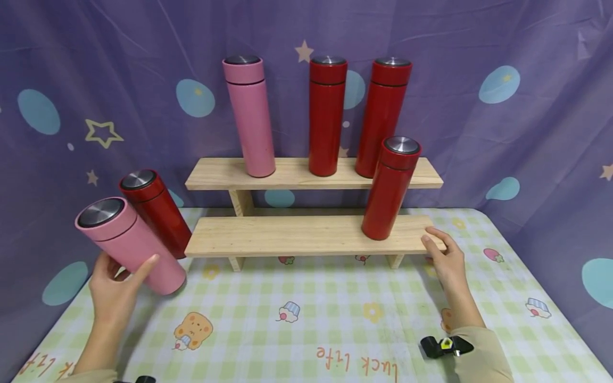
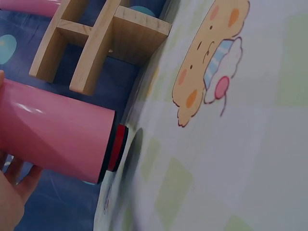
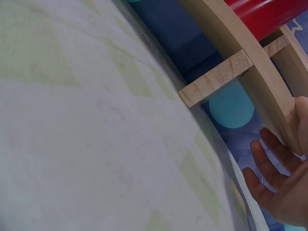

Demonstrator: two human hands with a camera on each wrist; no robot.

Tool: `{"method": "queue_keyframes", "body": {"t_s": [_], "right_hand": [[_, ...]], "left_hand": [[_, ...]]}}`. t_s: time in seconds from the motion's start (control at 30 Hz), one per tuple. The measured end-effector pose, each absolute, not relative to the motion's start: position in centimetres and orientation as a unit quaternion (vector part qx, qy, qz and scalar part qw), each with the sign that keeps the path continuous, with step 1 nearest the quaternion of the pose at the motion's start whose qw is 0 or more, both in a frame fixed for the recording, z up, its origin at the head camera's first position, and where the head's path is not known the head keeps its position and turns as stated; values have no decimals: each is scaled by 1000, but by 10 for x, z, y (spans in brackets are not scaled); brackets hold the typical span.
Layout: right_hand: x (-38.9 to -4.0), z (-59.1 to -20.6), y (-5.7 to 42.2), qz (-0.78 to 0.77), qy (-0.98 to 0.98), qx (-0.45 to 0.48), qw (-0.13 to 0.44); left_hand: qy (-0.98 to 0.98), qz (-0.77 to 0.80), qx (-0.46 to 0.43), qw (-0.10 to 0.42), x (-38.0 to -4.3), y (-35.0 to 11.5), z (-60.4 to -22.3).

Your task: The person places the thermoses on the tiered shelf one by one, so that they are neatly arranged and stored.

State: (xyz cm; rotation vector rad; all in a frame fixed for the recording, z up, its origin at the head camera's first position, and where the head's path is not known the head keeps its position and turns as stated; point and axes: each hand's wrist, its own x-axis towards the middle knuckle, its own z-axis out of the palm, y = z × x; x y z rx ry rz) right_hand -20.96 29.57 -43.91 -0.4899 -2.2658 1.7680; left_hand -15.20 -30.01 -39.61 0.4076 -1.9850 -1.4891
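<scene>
At the left, my left hand (image 1: 113, 287) grips a pink thermos bottle (image 1: 139, 250) around its side, with the thumb toward me. The bottle has a silver-topped lid; its base looks slightly above the tablecloth in the left wrist view. Just behind it stands a red thermos bottle (image 1: 165, 218), partly hidden, beside the left end of the wooden two-tier shelf (image 1: 287, 234). My right hand (image 1: 447, 260) holds the right end of the lower board, thumb and index finger at its edges. In the right wrist view, the other fingers (image 3: 269, 166) curl loosely below the board.
On the upper tier stand a pink thermos (image 1: 251, 122) and two red ones, left (image 1: 327, 122) and right (image 1: 383, 122). Another red thermos (image 1: 390, 191) stands toward the right of the lower tier. A checked tablecloth (image 1: 249, 319) covers the table; a purple curtain (image 1: 455, 133) hangs behind.
</scene>
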Motion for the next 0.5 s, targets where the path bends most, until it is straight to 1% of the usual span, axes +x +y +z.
{"method": "queue_keyframes", "body": {"t_s": [0.1,0.3,0.5], "right_hand": [[-209,-439,295,601,-773,-168,113],[-208,-438,295,596,-775,-172,120],[-208,-437,295,596,-776,-169,118]], "left_hand": [[-764,-534,146,332,-150,-297,-396],[-754,-527,112,376,-146,-291,-394],[-740,-535,81,399,-143,-287,-389]]}}
